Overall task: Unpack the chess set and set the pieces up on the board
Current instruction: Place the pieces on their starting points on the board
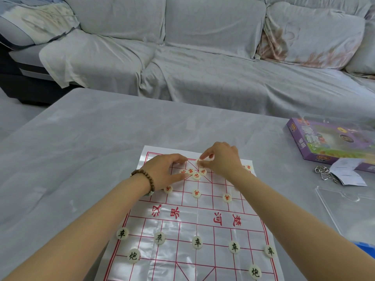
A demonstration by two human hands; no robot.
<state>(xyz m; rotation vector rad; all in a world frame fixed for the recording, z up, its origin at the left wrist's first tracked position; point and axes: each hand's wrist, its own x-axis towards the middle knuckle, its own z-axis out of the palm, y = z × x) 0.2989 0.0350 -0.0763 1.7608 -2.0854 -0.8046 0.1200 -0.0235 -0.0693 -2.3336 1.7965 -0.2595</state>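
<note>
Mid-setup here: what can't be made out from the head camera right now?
Head view only.
- The piece in the right hand: its character is hidden by that hand.
- Far left squares of the board: covered by the left hand.
- Near edge of the board: cut off by the frame's bottom.
- Print on the purple box: blurred.

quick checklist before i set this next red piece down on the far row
1. right hand pinches a piece over the far row: ok
2. character on that piece: cannot tell, fingers cover it
3. left hand free, holds nothing: ok
4. red cluster spread to own points: not ok, four bunched together
5. five black soldiers placed on their row: ok
6. board lies flat: ok
</note>
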